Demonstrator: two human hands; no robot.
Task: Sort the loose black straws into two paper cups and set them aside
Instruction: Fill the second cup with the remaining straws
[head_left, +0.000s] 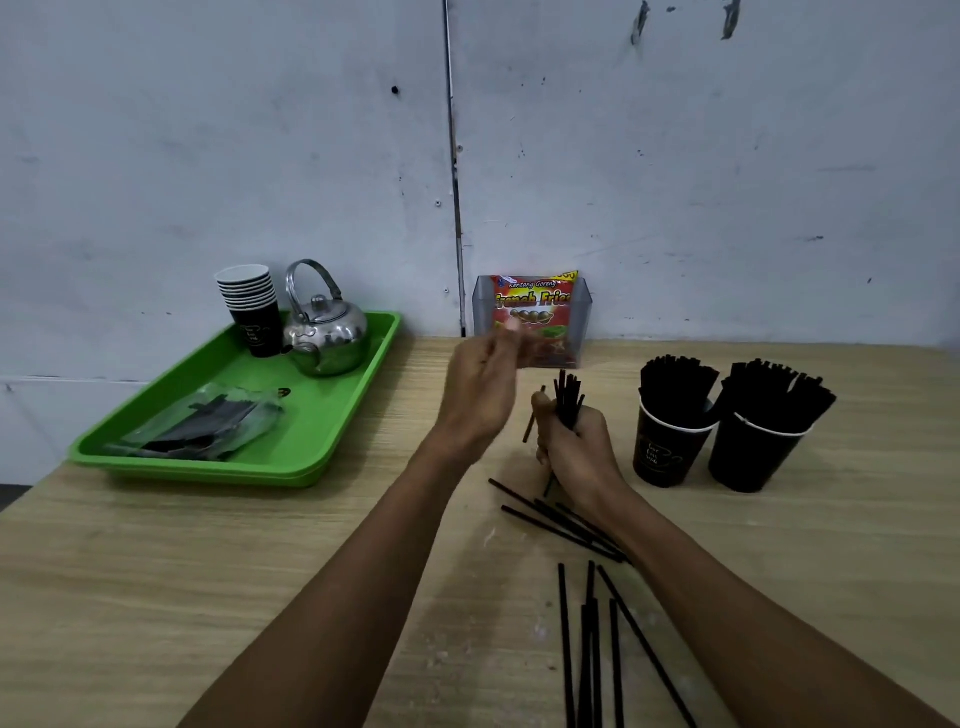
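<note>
Above the table (208, 571), the right hand (576, 441) is gripping a straw bunch (569, 397) upright; the blurred left hand (480, 384) is holding nothing, fingers loose. Loose straws (587, 623) are lying nearby, beside two filled cups (670, 441).

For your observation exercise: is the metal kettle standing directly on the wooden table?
No, the kettle stands on the green tray, beside a stack of paper cups.

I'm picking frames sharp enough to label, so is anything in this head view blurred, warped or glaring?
Head view: the left hand is smeared by motion blur, fingers indistinct; the right hand gripping the bundle of straws is sharp; wide-angle distortion bows the table edge; the kettle shows bright reflections; lighting is soft, shadows faint.
</note>
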